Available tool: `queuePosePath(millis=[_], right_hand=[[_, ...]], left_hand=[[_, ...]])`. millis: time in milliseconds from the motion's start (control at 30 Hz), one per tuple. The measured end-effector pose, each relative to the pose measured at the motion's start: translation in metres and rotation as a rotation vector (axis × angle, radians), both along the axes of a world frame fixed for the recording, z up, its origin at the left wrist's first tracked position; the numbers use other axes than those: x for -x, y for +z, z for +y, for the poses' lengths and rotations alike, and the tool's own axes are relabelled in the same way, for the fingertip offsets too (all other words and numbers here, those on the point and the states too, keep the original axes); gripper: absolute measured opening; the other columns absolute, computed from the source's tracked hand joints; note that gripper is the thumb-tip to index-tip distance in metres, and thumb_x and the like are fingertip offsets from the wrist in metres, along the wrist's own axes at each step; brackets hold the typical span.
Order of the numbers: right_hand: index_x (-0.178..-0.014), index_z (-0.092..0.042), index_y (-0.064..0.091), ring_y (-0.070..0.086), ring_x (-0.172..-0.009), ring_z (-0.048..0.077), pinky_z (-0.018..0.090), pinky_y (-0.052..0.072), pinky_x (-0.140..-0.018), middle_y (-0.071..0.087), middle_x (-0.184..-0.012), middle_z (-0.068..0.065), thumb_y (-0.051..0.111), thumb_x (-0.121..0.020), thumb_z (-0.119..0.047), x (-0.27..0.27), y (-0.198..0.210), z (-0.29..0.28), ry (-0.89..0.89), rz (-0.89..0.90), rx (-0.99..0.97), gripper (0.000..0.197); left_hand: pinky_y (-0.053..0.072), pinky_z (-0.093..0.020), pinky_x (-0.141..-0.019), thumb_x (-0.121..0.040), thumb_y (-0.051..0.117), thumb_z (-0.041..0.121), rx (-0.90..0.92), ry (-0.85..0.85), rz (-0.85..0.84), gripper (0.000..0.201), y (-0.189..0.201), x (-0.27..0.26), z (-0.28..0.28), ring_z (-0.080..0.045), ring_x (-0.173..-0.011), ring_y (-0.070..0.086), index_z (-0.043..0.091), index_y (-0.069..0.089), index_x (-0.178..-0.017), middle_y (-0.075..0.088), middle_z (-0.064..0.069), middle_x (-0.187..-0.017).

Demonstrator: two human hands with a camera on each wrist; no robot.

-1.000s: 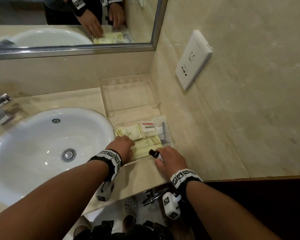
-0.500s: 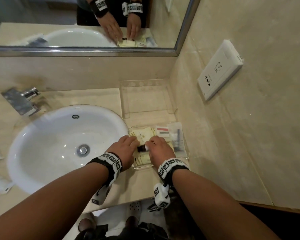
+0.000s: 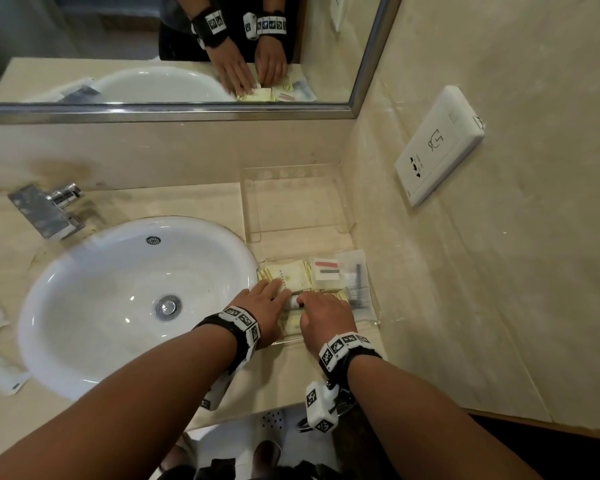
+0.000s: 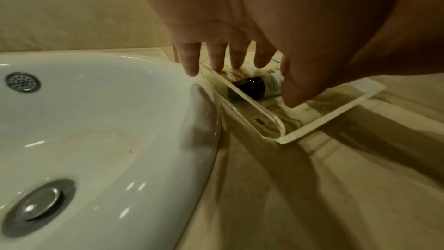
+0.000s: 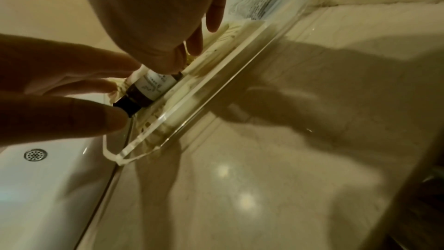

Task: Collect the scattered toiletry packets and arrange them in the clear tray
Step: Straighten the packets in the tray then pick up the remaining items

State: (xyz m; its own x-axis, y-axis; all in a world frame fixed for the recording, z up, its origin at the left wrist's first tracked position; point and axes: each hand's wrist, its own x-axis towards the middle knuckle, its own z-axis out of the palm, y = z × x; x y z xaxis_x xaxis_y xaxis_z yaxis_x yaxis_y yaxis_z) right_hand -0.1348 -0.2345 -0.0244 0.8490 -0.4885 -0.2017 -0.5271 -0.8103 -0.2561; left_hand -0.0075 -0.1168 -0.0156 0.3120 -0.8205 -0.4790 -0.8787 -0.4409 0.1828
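Bottle (image 5: 149,86) now down in tray (image 3: 371,320) on packets (image 3: 291,275); right hand (image 3: 326,317) pinching it, left hand (image 3: 264,306) flat alongside. Strays remain.

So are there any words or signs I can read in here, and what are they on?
Nothing reads clearly.
White wall socket plate: no words, only a black line drawing.
Cream paper packet: a row of small letters, too blurred.
Small dark bottle with a white label: print too blurred.
Clear plastic packet: lines of print, too small.
Black-and-white wristband: square code patterns, no words.
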Motion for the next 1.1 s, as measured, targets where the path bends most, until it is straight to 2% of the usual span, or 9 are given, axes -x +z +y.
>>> queuePosePath(millis=[233,300,367,433,500,600,733,933,1100], right_hand=[[-0.119,-0.031,0.057,0.053,-0.111,0.021,0.038,0.043,-0.093,0.058,-0.121,-0.005,0.057,-0.082,-0.026,0.000,0.002,0.000,0.020,0.009,-0.009,0.037],[-0.126,-0.030,0.054,0.046,-0.123,0.024,0.040,0.041,-0.099,0.048,-0.135,0.000,0.059,-0.080,-0.024,0.001,0.002,0.001,0.006,-0.028,0.027,0.047],[-0.139,-0.033,0.043,0.031,-0.139,0.028,0.047,0.033,-0.109,0.031,-0.153,0.005,0.060,-0.080,-0.025,0.000,0.002,-0.001,-0.012,0.022,0.030,0.062],[-0.147,-0.036,0.030,0.018,-0.146,0.031,0.053,0.024,-0.115,0.016,-0.161,0.008,0.061,-0.081,-0.030,-0.002,0.000,-0.004,-0.021,0.122,0.030,0.073],[-0.150,-0.038,0.022,0.015,-0.147,0.032,0.054,0.021,-0.117,0.008,-0.164,0.008,0.061,-0.082,-0.035,-0.004,-0.001,-0.007,-0.030,0.215,0.019,0.078],[-0.152,-0.039,0.018,0.015,-0.147,0.031,0.052,0.020,-0.118,0.005,-0.165,0.007,0.059,-0.083,-0.037,-0.005,-0.002,-0.011,-0.028,0.264,-0.013,0.081],[-0.154,-0.040,0.015,0.011,-0.149,0.028,0.049,0.020,-0.119,0.002,-0.166,0.001,0.058,-0.086,-0.037,-0.001,0.005,-0.015,-0.045,0.268,-0.033,0.080],[-0.154,-0.039,0.019,0.013,-0.149,0.025,0.044,0.023,-0.118,0.007,-0.165,0.001,0.053,-0.084,-0.034,-0.017,0.026,0.003,0.026,0.258,-0.021,0.078],[-0.154,-0.038,0.021,0.017,-0.148,0.024,0.040,0.025,-0.117,0.012,-0.164,0.000,0.049,-0.091,-0.036,-0.063,0.046,0.048,0.186,0.193,-0.024,0.069]], left_hand=[[0.035,-0.043,-0.112,-0.082,0.059,0.034,0.050,-0.021,-0.011,0.072,0.000,-0.001,-0.004,-0.026,-0.147,0.010,0.026,0.028,-0.147,0.010,-0.006,-0.161],[0.037,-0.043,-0.111,-0.083,0.058,0.035,0.083,-0.004,-0.005,0.069,-0.001,-0.002,-0.005,-0.026,-0.147,0.012,0.027,0.030,-0.146,0.013,-0.005,-0.160],[0.036,-0.045,-0.112,-0.086,0.055,0.036,0.087,0.026,0.017,0.070,-0.001,-0.002,-0.007,-0.027,-0.148,0.009,0.029,0.025,-0.149,0.013,-0.005,-0.161],[0.035,-0.046,-0.113,-0.086,0.056,0.036,0.071,0.036,0.015,0.072,-0.002,-0.002,-0.009,-0.028,-0.149,0.008,0.028,0.024,-0.150,0.010,-0.004,-0.161],[0.036,-0.045,-0.112,-0.085,0.058,0.035,0.063,0.028,0.002,0.070,-0.003,-0.002,-0.010,-0.028,-0.149,0.008,0.025,0.029,-0.148,0.010,-0.004,-0.161],[0.036,-0.044,-0.112,-0.084,0.059,0.034,0.081,0.025,0.007,0.067,-0.004,-0.003,-0.010,-0.028,-0.149,0.008,0.021,0.035,-0.145,0.010,-0.005,-0.162],[0.033,-0.043,-0.115,-0.085,0.059,0.035,0.132,0.075,0.015,0.067,0.004,-0.002,-0.001,-0.028,-0.149,0.009,0.021,0.035,-0.146,0.013,-0.007,-0.162],[0.035,-0.046,-0.112,-0.092,0.049,0.033,0.202,0.351,0.045,0.053,0.019,-0.018,0.044,-0.027,-0.147,0.014,0.024,0.040,-0.143,0.018,-0.005,-0.160],[0.037,-0.045,-0.109,-0.088,0.054,0.036,0.199,0.523,-0.004,0.058,0.035,-0.050,0.101,-0.026,-0.146,0.015,0.026,0.039,-0.144,0.018,-0.002,-0.160]])
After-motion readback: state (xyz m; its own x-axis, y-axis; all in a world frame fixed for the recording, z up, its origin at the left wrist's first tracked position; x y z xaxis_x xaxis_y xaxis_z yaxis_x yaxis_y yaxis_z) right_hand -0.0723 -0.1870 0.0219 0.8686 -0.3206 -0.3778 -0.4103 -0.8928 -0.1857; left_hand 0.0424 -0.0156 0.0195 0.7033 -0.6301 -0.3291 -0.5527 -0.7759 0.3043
